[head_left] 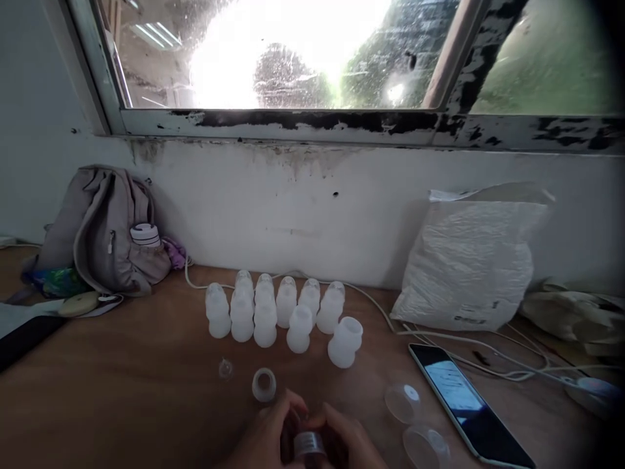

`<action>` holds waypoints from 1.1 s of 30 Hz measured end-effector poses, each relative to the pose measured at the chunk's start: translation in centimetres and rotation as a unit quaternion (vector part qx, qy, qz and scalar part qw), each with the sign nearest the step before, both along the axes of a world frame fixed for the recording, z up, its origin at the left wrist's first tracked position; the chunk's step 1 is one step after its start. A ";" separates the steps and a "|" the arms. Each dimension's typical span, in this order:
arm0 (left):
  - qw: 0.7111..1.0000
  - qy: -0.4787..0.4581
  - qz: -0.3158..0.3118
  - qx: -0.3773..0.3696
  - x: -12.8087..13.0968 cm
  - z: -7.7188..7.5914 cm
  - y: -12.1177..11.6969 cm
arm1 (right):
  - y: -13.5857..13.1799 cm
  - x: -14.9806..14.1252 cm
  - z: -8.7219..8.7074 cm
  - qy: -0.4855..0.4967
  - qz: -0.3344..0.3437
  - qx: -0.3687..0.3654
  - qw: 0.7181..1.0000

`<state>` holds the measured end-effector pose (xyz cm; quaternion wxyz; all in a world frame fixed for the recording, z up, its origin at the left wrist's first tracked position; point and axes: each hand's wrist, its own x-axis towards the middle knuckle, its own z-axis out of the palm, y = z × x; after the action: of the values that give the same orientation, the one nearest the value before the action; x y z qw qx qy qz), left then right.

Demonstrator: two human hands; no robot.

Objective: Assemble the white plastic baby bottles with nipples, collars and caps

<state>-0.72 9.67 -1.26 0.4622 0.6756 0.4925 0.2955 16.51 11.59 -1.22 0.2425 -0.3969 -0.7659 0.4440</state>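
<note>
At the bottom centre, my left hand (267, 432) and my right hand (350, 435) are closed around a small translucent cap-like piece (309, 443) with a ridged side. Their fingertips meet above it, and its lower part is hidden. Just beyond my left hand, a whitish screw ring (264, 370) lies on the table. Left of the ring is a small clear nipple-shaped piece (225, 369). Farther back stand several frosted white baby bottles (265, 326), those at the back with clear tops. Two of the nearer bottles, including the rightmost one (342, 348), have bare open mouths.
Two clear domed covers (401, 402) lie right of my hands, beside a smartphone (469, 404). White cables (488, 352) run behind the phone. A white plastic bag (471, 260) leans on the wall. A grey backpack (105, 228) sits at the far left of the brown table (146, 391).
</note>
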 end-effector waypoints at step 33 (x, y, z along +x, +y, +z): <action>0.953 0.183 0.140 0.196 1.5 -0.1 -0.6 | -0.1 -1.9 -0.7 0.037 -0.126 0.227 0.965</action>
<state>0.80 9.08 -1.33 0.1767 0.7193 0.5911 0.3194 14.65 11.44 -1.95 0.4084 -0.4076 -0.7812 0.2385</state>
